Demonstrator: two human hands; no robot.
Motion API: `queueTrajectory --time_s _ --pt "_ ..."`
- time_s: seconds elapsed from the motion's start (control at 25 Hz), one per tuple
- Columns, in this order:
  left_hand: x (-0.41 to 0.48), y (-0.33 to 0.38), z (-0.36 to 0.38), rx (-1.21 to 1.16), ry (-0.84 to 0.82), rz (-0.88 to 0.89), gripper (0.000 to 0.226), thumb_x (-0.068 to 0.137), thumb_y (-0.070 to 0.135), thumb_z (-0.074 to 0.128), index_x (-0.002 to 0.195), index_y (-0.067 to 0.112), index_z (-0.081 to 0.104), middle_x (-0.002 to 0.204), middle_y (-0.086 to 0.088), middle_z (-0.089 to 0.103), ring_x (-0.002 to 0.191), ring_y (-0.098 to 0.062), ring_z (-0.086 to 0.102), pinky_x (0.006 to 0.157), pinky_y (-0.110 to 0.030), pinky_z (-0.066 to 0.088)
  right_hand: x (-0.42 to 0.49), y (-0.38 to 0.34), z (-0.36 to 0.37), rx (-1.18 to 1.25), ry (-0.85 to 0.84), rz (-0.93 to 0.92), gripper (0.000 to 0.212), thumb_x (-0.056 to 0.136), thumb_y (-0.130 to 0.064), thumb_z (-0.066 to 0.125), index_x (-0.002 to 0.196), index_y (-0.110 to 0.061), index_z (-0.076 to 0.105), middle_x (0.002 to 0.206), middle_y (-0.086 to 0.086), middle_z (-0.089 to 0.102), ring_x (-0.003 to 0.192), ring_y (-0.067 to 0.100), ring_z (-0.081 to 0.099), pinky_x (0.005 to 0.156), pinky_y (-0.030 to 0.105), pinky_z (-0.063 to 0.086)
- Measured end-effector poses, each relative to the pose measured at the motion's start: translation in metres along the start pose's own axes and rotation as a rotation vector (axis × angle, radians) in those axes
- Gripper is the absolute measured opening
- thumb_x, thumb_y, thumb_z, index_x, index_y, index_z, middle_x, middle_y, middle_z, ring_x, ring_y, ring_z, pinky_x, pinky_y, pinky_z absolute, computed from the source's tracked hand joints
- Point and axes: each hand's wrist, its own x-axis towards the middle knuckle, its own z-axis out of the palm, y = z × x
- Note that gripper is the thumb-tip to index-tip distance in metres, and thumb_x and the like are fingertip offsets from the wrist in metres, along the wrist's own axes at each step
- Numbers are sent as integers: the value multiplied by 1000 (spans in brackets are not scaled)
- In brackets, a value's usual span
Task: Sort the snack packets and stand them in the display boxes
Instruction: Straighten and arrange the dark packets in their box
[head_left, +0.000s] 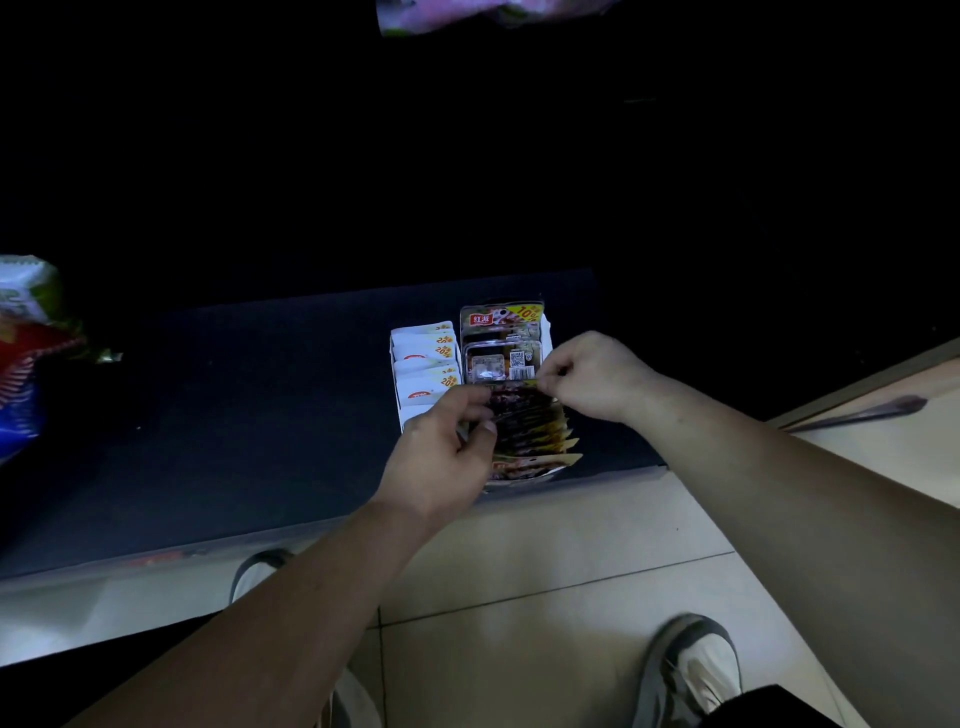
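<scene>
Shelf (234, 415) edge: both hands (441, 452) (597, 379) pinch fanned packets (535, 436).

In the left display box (395, 382) white packets (426, 364) stand upright, and dark-and-yellow packets (532, 434) fan out in the right box (546, 331).

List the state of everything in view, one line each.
left hand: pinching the dark packets at their near left side.
right hand: pinching one dark packet's top edge.
dark packets: standing in a leaning row in the right display box.
white packets: standing in a row in the left display box.
snack bags: lying at the shelf's left end, untouched.
</scene>
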Motion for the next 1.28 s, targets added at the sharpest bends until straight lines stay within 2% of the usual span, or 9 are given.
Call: queueTrajectory --time_s 0.16,0.28,0.4,0.52,0.68,0.8,0.88,1.0,1.28 --pt "1 3 -2 6 66 74 36 95 19 60 128 33 58 117 17 55 76 -15 65 77 -36 58 -8 5 -12 153 -17 -37 15 101 -20 60 92 -19 72 93 -8 66 89 11 60 72 25 45" --pt "2 6 -4 26 74 79 49 95 13 59 138 34 50 120 22 47 62 -21 62 68 -35 57 -15 9 -13 134 -108 -2 18 105 -27 53 94 -25 67 95 -4 62 79 13 58 56 26 46" --pt "5 7 -4 29 -16 21 53 95 20 56 140 48 48 104 -5 62 77 -29 61 73 -27 52 -17 7 -8 125 -139 -4 20 106 -28 48 97 -28 66 88 0 63 70 16 63 46 25 47" --pt "1 5 -4 271 -43 131 42 98 35 51 138 48 51 115 13 59 106 -16 59 88 -34 54 -17 -2 -5 -7 -168 -38 23 105 -27 47 95 -24 68 76 4 64 55 17 59 41 22 41" --pt "2 15 -5 460 -40 143 30 99 45 45 125 41 59 116 17 57 102 -16 61 81 -38 56 -20 -11 -5 -46 -305 10 27 101 -28 46 92 -20 71 75 10 68 47 20 59 40 24 41" --pt "4 18 -5 399 -81 49 18 99 46 47 106 38 61 90 13 65 86 -15 61 75 -36 56 -15 -10 -6 145 -118 6 21 101 -34 51 96 -26 70 92 9 73 54 17 62 48 25 45" --pt "5 16 -7 344 -83 30 14 99 45 48 105 39 60 82 13 65 81 -15 62 72 -34 55 -7 -9 -4 144 97 -90 20 102 -32 54 118 -32 67 122 0 70 88 13 67 75 29 54" --pt "6 14 -9 256 -99 2 16 100 43 50 111 39 61 92 14 70 86 -7 64 79 -34 56 5 -13 5 -87 98 -154 45 101 -26 54 146 -33 50 153 -6 48 135 18 50 108 35 46" --pt "7 0 -11 184 -123 0 20 100 40 51 118 43 58 101 20 67 87 -5 64 82 -31 57 33 -21 11 -294 148 -126 54 93 -23 67 144 -32 51 136 -6 50 113 20 61 89 35 55"
